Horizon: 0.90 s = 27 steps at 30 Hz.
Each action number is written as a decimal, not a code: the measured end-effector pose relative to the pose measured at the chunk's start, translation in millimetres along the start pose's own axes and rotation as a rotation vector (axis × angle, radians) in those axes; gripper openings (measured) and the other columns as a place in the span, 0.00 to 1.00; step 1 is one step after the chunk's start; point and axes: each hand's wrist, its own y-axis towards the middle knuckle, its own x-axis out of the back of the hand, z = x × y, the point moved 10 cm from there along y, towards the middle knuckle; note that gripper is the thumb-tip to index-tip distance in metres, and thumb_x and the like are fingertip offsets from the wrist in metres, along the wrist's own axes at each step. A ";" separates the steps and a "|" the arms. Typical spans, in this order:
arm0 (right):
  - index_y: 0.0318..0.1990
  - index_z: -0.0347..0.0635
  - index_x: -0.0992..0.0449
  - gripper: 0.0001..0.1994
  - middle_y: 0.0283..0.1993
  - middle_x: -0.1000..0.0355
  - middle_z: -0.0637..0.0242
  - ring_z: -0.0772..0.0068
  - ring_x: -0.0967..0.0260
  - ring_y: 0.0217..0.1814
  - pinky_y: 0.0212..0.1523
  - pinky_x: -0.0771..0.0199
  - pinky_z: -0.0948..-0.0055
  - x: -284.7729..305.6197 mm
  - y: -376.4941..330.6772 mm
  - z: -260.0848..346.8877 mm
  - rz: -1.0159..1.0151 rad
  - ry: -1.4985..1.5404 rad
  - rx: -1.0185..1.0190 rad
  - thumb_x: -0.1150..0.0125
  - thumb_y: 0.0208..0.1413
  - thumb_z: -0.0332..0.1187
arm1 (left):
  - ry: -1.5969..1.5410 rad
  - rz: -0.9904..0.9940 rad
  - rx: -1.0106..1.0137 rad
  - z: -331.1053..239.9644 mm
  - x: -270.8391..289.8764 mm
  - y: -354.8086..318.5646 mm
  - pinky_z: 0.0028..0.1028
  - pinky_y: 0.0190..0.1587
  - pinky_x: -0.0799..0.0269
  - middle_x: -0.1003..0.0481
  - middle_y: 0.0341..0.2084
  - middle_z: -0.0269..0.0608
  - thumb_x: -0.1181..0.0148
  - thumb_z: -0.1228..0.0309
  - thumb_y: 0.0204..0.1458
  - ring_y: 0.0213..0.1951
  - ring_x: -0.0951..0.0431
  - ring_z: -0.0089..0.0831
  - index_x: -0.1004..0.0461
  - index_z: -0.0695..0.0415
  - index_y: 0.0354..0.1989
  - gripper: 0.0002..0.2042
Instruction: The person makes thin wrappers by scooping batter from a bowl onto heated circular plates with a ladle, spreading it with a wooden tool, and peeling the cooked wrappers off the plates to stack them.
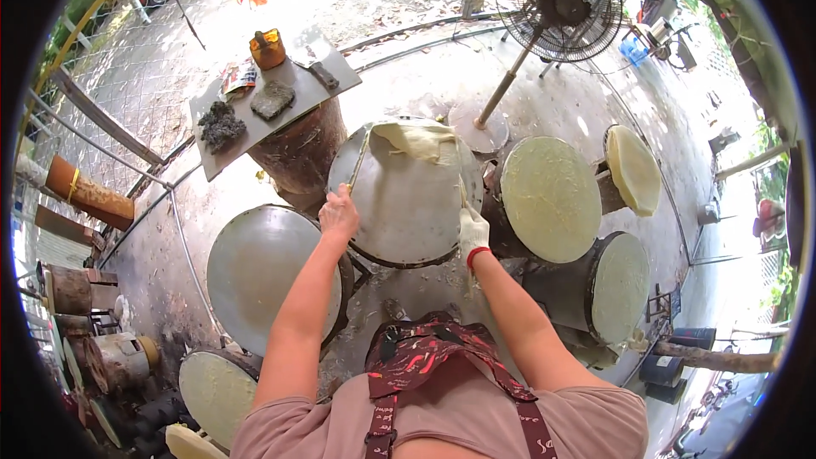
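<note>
In front of me is a round grey metal plate point(404, 221) with a dark rim. A pale, thin, floppy sheet point(416, 141) lies bunched along its far edge. My bare left hand point(340, 216) is closed around a thin stick point(361, 157) at the plate's left side, its far end reaching the sheet's left end. On the right, my right hand point(473, 234) wears a white glove with a red cuff. Its fingers are closed on another thin stick point(461, 190), which points toward the sheet's right end.
Another bare round plate point(268, 280) stands close at left. Pale-coated round plates point(551, 200) stand at right. A small table point(293, 102) holds an orange container point(268, 49), a grey block point(273, 100) and a dark tangled clump point(221, 127). Beyond stands a pedestal fan point(565, 2).
</note>
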 end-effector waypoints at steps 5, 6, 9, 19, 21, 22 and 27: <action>0.51 0.49 0.24 0.16 0.25 0.30 0.70 0.82 0.39 0.21 0.22 0.37 0.80 -81.1 -2.4 8.8 0.258 -0.357 -0.052 0.46 0.58 0.40 | 0.076 -0.085 -0.088 24.7 12.4 -19.1 0.43 0.40 0.29 0.34 0.36 0.50 0.46 0.77 0.45 0.38 0.26 0.50 0.40 0.44 0.62 0.31; 0.52 0.52 0.24 0.16 0.22 0.33 0.73 0.83 0.43 0.17 0.17 0.40 0.80 -84.2 -21.2 26.4 0.307 -0.358 -0.185 0.46 0.58 0.41 | 0.077 -0.085 -0.076 36.5 13.3 -23.6 0.43 0.40 0.29 0.34 0.36 0.50 0.46 0.77 0.45 0.38 0.26 0.50 0.40 0.44 0.62 0.31; 0.54 0.53 0.26 0.17 0.21 0.34 0.76 0.85 0.44 0.15 0.16 0.43 0.81 -41.5 -3.3 28.7 0.229 -0.282 -0.110 0.45 0.57 0.40 | 0.112 -0.127 0.016 61.7 27.7 -31.6 0.41 0.38 0.29 0.37 0.35 0.46 0.47 0.80 0.43 0.37 0.27 0.48 0.40 0.33 0.62 0.36; 0.53 0.45 0.26 0.18 0.21 0.35 0.76 0.86 0.46 0.15 0.15 0.45 0.82 -64.4 3.2 49.5 0.488 -0.498 -0.095 0.45 0.58 0.39 | 0.127 -0.120 0.054 96.1 50.6 -109.5 0.39 0.38 0.29 0.37 0.34 0.44 0.46 0.83 0.41 0.38 0.29 0.44 0.35 0.33 0.59 0.35; 0.53 0.45 0.26 0.17 0.20 0.35 0.77 0.86 0.46 0.15 0.15 0.45 0.81 -49.1 35.2 27.3 0.444 -0.433 -0.030 0.45 0.57 0.39 | 0.131 -0.128 0.090 95.3 52.4 -125.3 0.38 0.37 0.29 0.37 0.33 0.44 0.46 0.83 0.41 0.37 0.29 0.42 0.34 0.33 0.59 0.34; 0.53 0.44 0.26 0.17 0.20 0.35 0.77 0.86 0.46 0.15 0.16 0.45 0.82 -45.9 53.8 21.5 0.349 -0.455 0.105 0.46 0.57 0.38 | 0.129 -0.160 0.052 88.8 53.6 -132.1 0.38 0.37 0.29 0.38 0.33 0.43 0.47 0.83 0.41 0.36 0.28 0.43 0.34 0.34 0.59 0.34; 0.51 0.38 0.26 0.18 0.29 0.28 0.76 0.86 0.40 0.27 0.28 0.36 0.81 -122.5 19.5 39.7 0.705 -0.607 0.067 0.44 0.56 0.37 | 0.128 -0.210 0.069 58.6 63.2 -164.2 0.38 0.35 0.29 0.38 0.31 0.42 0.50 0.83 0.43 0.33 0.29 0.42 0.31 0.38 0.56 0.31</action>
